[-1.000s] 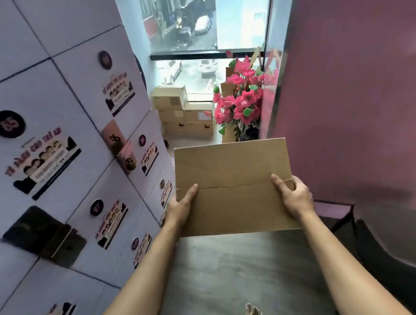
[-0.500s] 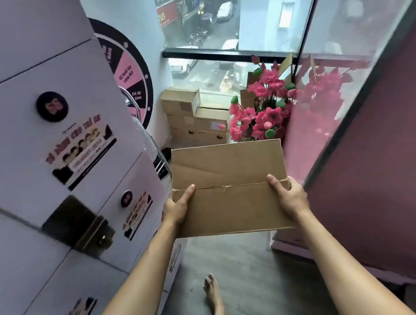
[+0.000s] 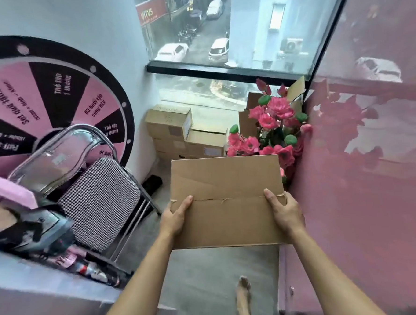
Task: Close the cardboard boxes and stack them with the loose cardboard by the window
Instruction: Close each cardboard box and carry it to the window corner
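I carry a closed brown cardboard box [image 3: 225, 180] in front of me, its two top flaps meeting along a middle seam. My left hand [image 3: 175, 217] grips its left side with the thumb on top. At the right side my right hand [image 3: 284, 211] grips the same way. Ahead, under the window, several closed boxes [image 3: 168, 125] sit stacked on the floor against the left wall. Loose cardboard sheets [image 3: 295, 93] lean in the right corner, partly hidden behind pink flowers.
A bunch of pink artificial flowers [image 3: 271, 126] stands just beyond the box on the right. A folding chair [image 3: 100, 200] with a checked seat and a prize wheel [image 3: 52, 98] line the left wall. The pink wall [image 3: 373, 171] closes the right side. My bare foot [image 3: 243, 298] is on the grey floor.
I have walked forward past the white lockers toward the window. The stacked boxes and flowers are nearer now, and the chair and wheel have come into view. My grip is unchanged.
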The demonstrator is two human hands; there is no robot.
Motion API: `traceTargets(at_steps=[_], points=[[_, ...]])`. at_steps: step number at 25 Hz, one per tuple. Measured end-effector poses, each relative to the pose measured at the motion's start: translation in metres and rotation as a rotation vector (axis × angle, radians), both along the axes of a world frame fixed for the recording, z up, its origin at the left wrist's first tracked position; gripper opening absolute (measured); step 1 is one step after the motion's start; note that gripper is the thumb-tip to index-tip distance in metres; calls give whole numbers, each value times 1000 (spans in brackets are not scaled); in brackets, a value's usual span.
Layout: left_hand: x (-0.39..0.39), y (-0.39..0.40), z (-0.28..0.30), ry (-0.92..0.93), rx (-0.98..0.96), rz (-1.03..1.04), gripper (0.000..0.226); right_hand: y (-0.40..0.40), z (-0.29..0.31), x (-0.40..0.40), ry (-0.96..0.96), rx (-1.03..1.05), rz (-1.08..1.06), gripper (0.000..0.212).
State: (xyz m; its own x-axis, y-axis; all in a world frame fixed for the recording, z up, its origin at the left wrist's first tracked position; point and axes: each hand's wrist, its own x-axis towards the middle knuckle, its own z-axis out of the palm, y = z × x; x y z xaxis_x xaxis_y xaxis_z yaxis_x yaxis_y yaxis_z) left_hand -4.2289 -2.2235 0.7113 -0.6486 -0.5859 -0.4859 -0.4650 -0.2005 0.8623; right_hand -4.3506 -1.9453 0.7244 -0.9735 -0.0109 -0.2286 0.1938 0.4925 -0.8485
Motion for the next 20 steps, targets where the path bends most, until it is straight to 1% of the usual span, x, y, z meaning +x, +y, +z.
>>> traceTargets(at_steps=[2,3,5,6,7,9,12,15,17,19,20], points=[[-46,-20,-4,-7,3,22,97,-26,-11,-56,-12,-18,42,48],[-70,-32,-4,-14,-12,42,90,-41,-12,-86,-23,-14,61,49],[-116,-57,1,-19,-58,78,56,-72,-9,-141,-41,16,97,56],[-137,-72,4,-25,-78,98,46,-88,-7,-167,-37,17,128,60],[-154,-85,5,-33,-88,125,43,-105,-5,-189,-30,19,158,64],[-182,-113,0,-42,-87,176,43,-140,-3,-233,-35,38,209,70],[-220,-151,-17,-80,-41,225,46,-191,-8,-284,-69,72,289,84],[-273,-201,-36,-119,-46,227,47,-241,-22,-332,-112,87,269,95],[-314,-235,-44,-142,-28,179,56,-266,-32,-360,-145,109,222,93],[-360,-264,-45,-195,-11,117,66,-288,-29,-389,-140,133,167,86],[-384,-276,-43,-175,15,87,70,-296,-30,-405,-138,119,133,83]])
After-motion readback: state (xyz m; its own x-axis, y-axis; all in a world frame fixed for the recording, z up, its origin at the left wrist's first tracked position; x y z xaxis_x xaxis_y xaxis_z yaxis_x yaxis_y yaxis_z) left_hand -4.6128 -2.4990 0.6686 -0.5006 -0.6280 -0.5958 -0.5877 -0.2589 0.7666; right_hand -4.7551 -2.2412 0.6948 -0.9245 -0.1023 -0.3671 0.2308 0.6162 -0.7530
